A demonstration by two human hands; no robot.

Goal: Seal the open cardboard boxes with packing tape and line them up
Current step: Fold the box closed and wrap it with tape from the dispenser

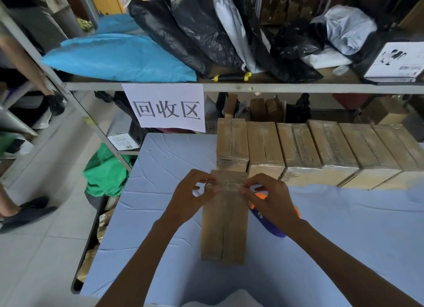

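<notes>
Your left hand and right hand pinch clear tape across the box at six o'clock; stiff, probably light cardboard; grip its long sides; tape clings.

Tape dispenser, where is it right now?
Head view: the tape dispenser lies on the blue table, right of the box being sealed, mostly hidden under the right hand.
</notes>
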